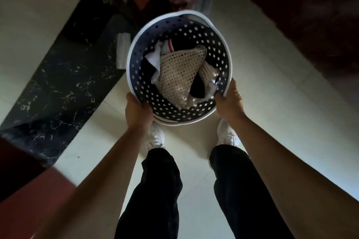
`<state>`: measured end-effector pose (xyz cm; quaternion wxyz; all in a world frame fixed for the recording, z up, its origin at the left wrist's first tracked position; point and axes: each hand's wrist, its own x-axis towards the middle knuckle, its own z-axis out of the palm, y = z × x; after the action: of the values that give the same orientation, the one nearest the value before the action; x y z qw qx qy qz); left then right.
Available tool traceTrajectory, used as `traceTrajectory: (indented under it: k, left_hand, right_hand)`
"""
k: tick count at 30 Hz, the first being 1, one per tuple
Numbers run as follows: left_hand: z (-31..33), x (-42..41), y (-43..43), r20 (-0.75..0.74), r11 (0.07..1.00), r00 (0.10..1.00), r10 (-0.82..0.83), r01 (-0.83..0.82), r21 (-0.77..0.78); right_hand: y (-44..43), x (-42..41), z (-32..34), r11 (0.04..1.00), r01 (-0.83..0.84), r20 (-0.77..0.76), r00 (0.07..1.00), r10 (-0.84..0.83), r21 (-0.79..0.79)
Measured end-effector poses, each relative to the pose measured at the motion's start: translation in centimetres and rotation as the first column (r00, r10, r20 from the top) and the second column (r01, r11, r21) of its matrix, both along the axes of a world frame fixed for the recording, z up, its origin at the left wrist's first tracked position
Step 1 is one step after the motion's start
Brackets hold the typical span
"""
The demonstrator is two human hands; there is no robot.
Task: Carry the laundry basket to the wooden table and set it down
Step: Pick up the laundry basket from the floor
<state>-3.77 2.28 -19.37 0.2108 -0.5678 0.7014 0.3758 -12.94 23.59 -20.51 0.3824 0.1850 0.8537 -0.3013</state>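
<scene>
while the person stood on the pale tiled floor (272,103), the laundry basket (217,44) was held in the air in front of the body, above the 2 white shoes (155,137). the basket was round, with a white rim and a dark wall pierced by diamond-shaped holes. the left hand (138,111) was clamped on the near-left part of the rim, with fingers curled over the edge. the right hand (229,101) was clamped on the near-right part of the rim in the same way. inside lay a beige mesh garment (180,72), on top of dark and white clothing (153,62). a band of black marbled tile (58,83) ran across the floor to the left. dark reddish-brown furniture (301,15) stood at the upper right; no tabletop could be made out.
</scene>
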Motion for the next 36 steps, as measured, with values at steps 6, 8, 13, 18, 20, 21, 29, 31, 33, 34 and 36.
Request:
traceTrajectory:
  k: [6, 8, 13, 18, 20, 21, 29, 31, 33, 34, 36]
  left_hand:
    - [11.9, 2.7, -0.6, -0.049, 0.998, 0.998, 0.038, -0.036, 0.051]
    - [17.4, 3.2, -0.6, -0.077, 0.998, 0.996, 0.046, -0.042, 0.052]
    - [32.6, 4.2, -0.7, -0.194, 0.999, 0.980, 0.047, -0.045, 0.015]
    - [47.3, 4.2, -0.6, -0.373, 0.997, 0.925, 0.073, -0.058, 0.049]
    - [52.8, 4.0, -0.1, -0.444, 0.993, 0.890, 0.103, -0.069, 0.091]
    - [55.3, 4.0, 0.3, -0.480, 0.989, 0.868, 0.124, -0.070, 0.128]
    - [68.9, 3.1, 2.2, -0.701, 0.970, 0.681, 0.214, -0.062, 0.235]
    - [70.6, 3.0, 2.6, -0.743, 0.975, 0.642, 0.192, -0.041, 0.217]
    - [71.8, 3.2, 2.4, -0.768, 0.978, 0.620, 0.157, 0.008, 0.207]
    - [72.4, 3.3, 2.2, -0.776, 0.978, 0.615, 0.140, 0.037, 0.207]
    - [73.4, 3.4, 1.7, -0.793, 0.969, 0.599, 0.107, 0.117, 0.219]
  right_hand:
    - [0.3, 1.5, 11.6, 0.997, -0.056, 0.039, 0.998, 0.058, -0.048]
    - [0.4, 2.1, 16.9, 0.996, -0.072, 0.044, 0.996, 0.075, -0.058]
    - [0.9, 3.2, 32.3, 0.987, -0.079, 0.004, 0.997, 0.080, -0.137]
    - [2.2, 2.9, 47.3, 0.967, -0.043, -0.114, 0.993, 0.014, -0.251]
    - [2.7, 2.9, 52.7, 0.948, -0.025, -0.172, 0.985, -0.032, -0.318]
    - [3.1, 3.1, 55.2, 0.935, -0.026, -0.206, 0.977, -0.051, -0.354]
    - [5.7, 3.1, 68.7, 0.786, -0.017, -0.383, 0.880, -0.282, -0.618]
    - [6.0, 3.1, 70.2, 0.757, -0.009, -0.378, 0.870, -0.316, -0.653]
    - [6.0, 3.3, 71.2, 0.735, 0.002, -0.367, 0.866, -0.340, -0.678]
    - [6.0, 3.6, 71.5, 0.733, 0.008, -0.371, 0.858, -0.354, -0.681]
    - [5.8, 4.3, 71.9, 0.729, 0.018, -0.391, 0.834, -0.388, -0.685]
